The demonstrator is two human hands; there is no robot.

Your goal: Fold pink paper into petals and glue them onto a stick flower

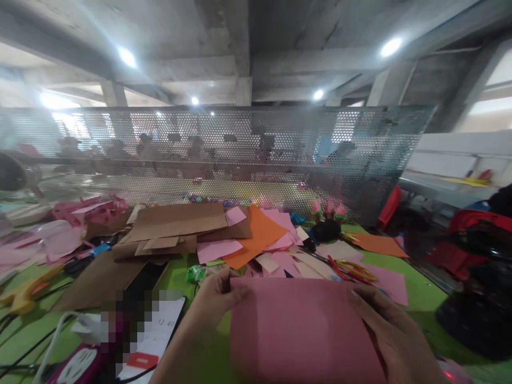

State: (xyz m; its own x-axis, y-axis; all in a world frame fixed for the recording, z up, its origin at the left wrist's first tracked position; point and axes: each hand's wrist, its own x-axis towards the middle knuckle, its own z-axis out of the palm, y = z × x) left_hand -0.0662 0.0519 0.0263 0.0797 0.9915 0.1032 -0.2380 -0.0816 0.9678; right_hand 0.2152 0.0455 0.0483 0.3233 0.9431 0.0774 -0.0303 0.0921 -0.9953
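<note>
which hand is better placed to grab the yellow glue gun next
Probably the left hand: the yellow glue gun lies out to its side, and the right hand is farther away. Both hold the pink sheet, so the left would need to let go first.

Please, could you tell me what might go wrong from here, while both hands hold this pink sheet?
1. The pink sheet could crease if the left hand and right hand, gripping opposite sides, push toward each other.
2. The scissors lie among loose paper just beyond the sheet, so a hand reaching there might get nicked.
3. The left forearm is close beside the phone and may nudge it.
</note>
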